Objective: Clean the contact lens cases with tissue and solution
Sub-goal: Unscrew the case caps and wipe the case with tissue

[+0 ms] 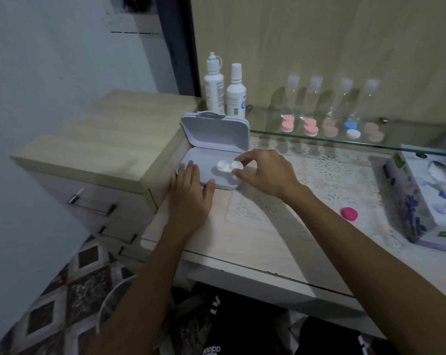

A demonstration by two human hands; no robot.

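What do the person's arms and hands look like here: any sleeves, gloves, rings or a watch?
Both forearms are bare right up to the bottom edge of the frame, with no sleeves in view. The left hand and right hand are ungloved, and no ring, watch or bracelet shows on either.

The desk (255, 242) carries a lace mat (326, 185), an open white box (216, 139), a pink cap (349, 213) and a tissue box (418, 201); two solution bottles (236, 98) stand at its back.
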